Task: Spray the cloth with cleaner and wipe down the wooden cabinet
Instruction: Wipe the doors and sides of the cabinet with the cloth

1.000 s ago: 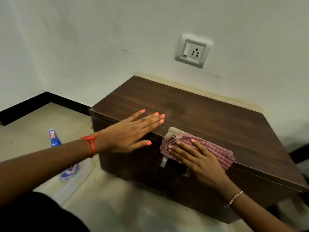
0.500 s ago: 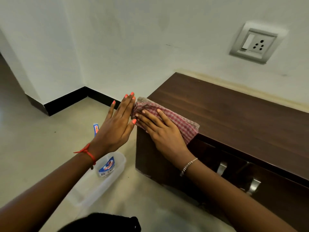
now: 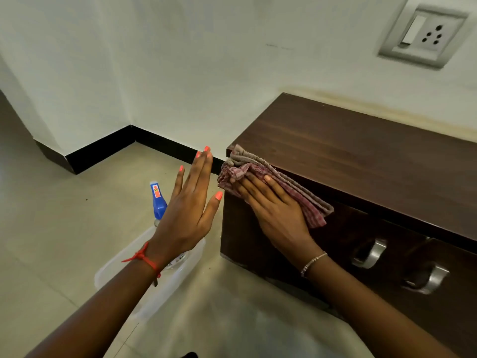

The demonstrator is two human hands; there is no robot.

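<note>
A low dark wooden cabinet (image 3: 361, 151) stands against the white wall at the right. A folded red-checked cloth (image 3: 304, 197) lies over its front top-left corner. My right hand (image 3: 273, 210) presses flat on the cloth against the upper front face. My left hand (image 3: 191, 208) hovers flat with fingers together and straight, just left of the cabinet corner, holding nothing. A cleaner bottle with a blue nozzle (image 3: 158, 200) lies in a clear plastic tub (image 3: 121, 275) on the floor, partly hidden behind my left hand.
Two curved metal handles (image 3: 369, 254) sit on the cabinet front at the right. A wall socket with a switch (image 3: 423, 34) is above the cabinet. A black skirting (image 3: 108, 146) runs along the wall over the beige tiled floor.
My right hand slid the cloth leftward along the front edge to the cabinet's left corner. My left hand left the cabinet top and now hovers beside the corner.
</note>
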